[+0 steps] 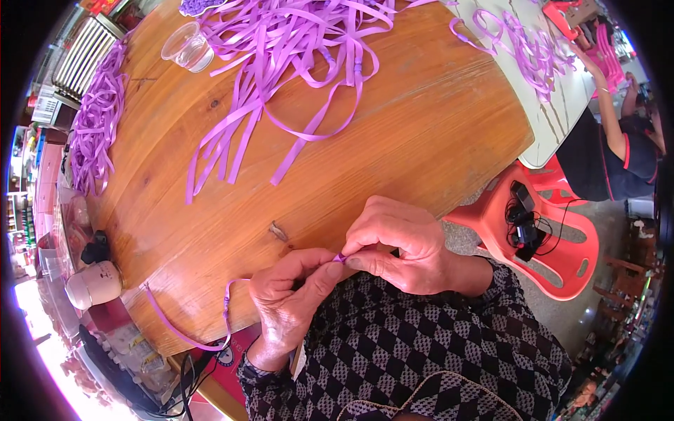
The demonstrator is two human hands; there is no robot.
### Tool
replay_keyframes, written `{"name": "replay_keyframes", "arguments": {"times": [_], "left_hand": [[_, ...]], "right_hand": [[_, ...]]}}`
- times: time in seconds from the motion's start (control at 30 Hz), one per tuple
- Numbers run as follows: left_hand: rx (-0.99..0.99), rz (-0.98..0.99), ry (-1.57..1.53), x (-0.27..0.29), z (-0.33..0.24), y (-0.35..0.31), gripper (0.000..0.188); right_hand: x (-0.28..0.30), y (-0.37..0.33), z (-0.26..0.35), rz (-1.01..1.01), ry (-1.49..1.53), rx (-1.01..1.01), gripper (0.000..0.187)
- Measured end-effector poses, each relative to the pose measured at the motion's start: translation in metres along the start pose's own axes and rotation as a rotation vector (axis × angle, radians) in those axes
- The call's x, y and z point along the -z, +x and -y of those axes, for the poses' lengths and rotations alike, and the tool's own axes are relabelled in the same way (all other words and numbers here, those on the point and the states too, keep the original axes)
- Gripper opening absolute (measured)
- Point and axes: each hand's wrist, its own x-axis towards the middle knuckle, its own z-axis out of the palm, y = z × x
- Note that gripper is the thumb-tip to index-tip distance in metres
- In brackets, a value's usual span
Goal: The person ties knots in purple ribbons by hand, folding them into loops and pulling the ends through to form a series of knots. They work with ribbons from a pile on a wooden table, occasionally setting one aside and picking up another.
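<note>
Close to my body, at the near edge of the wooden table, both hands meet on a narrow purple ribbon. My left hand pinches it between thumb and index finger. From the right, my right hand pinches the same small spot, its fingertips nearly touching the left ones. Past my left hand the ribbon's tail curves leftward along the table edge, with a small purple sleeve or bead on it. What exactly lies between the fingertips is mostly covered.
On the wooden table lie a large heap of purple ribbons and a clear plastic cup. More ribbons hang at the left edge, above a pale container. A red chair at right holds black adapters. Another person's arm reaches toward the white table.
</note>
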Motion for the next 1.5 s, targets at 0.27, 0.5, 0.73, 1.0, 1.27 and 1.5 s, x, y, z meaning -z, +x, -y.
{"name": "replay_keyframes", "arguments": {"times": [0.27, 0.5, 0.73, 1.0, 1.27, 1.5], "left_hand": [[0.039, -0.034, -0.171, -0.009, 0.004, 0.006, 0.015], [0.118, 0.042, -0.272, 0.0, 0.002, 0.004, 0.012], [0.099, 0.058, 0.044, -0.001, -0.007, 0.003, 0.01], [-0.207, -0.033, 0.167, -0.008, -0.008, 0.003, 0.017], [0.112, 0.064, -0.147, -0.009, -0.009, 0.003, 0.018], [0.147, -0.001, -0.229, -0.01, 0.003, 0.007, 0.012]], "right_hand": [[-0.001, 0.002, 0.004, 0.032, -0.15, 0.19, 0.033], [0.007, 0.002, 0.003, 0.024, -0.219, 0.25, 0.03], [0.013, -0.002, 0.0, 0.063, -0.124, 0.158, 0.027], [0.008, 0.003, 0.005, 0.012, -0.162, 0.192, 0.025], [0.011, -0.001, 0.006, -0.023, -0.124, 0.152, 0.022], [0.01, -0.001, 0.004, -0.013, -0.008, 0.071, 0.027]]}}
